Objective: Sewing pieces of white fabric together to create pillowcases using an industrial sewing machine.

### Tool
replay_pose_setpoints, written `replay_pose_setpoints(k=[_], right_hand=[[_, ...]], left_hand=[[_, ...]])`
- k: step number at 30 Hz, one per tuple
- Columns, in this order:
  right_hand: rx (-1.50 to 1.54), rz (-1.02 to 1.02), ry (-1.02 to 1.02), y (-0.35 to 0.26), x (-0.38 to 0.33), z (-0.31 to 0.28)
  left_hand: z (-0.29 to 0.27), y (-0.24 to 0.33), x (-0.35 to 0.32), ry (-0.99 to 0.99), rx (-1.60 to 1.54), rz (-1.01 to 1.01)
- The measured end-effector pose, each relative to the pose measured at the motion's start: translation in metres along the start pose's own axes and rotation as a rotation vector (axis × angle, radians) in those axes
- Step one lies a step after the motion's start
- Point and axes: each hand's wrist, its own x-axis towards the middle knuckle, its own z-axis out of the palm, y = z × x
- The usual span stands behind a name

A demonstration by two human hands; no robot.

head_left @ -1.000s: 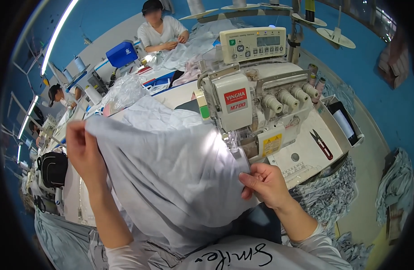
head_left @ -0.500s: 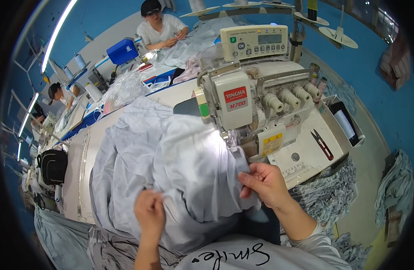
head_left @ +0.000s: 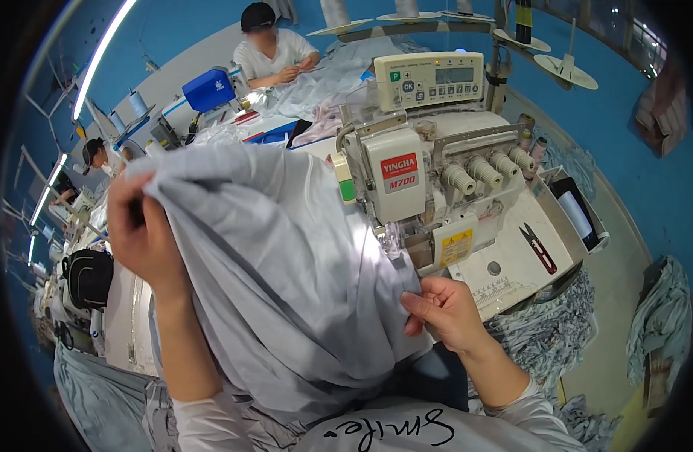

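Grey fabric (head_left: pixel 286 279) pinched by both hands: left (head_left: pixel 139 230) raised; right (head_left: pixel 444 313) beside sewing machine (head_left: pixel 429 188).

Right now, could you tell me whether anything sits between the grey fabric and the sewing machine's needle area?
Nothing visible does. The right hand pinches the grey fabric edge right beside the sewing machine front, while the left hand lifts the other end.

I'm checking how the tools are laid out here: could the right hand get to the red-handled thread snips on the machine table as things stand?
Probably yes, once it lets go. The right hand pinches the grey fabric just below the machine table, and the thread snips lie in the open to its upper right with nothing between them.
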Motion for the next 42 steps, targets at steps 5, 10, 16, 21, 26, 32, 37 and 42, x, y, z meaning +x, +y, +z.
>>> replay_pose_setpoints(k=[5,10,16,21,26,32,37,42], right_hand=[[-0.008,0.029,0.033,-0.004,0.001,0.001],[0.013,0.018,0.004,-0.004,-0.002,0.006],[0.008,0.017,0.082,0.003,0.004,-0.008],[-0.024,0.064,0.012,0.0,0.0,0.001],[-0.002,0.026,0.007,0.003,0.001,-0.001],[0.024,0.02,0.022,0.003,0.002,-0.004],[0.02,0.021,0.031,0.003,0.003,-0.003],[0.023,0.021,-0.006,0.001,-0.001,0.001]], left_hand=[[0.038,-0.02,0.062,0.023,0.019,-0.008],[0.039,-0.061,0.108,-0.07,0.381,0.043],[0.016,-0.023,-0.053,-0.718,0.241,-0.514],[-0.048,0.049,-0.164,-0.973,0.186,-0.378],[-0.028,0.004,-0.123,-0.392,0.278,-0.214],[0.016,-0.037,-0.025,-0.148,0.349,0.014],[0.049,-0.055,0.043,-0.103,0.387,0.206],[0.044,-0.117,0.078,-0.099,0.52,0.243]])
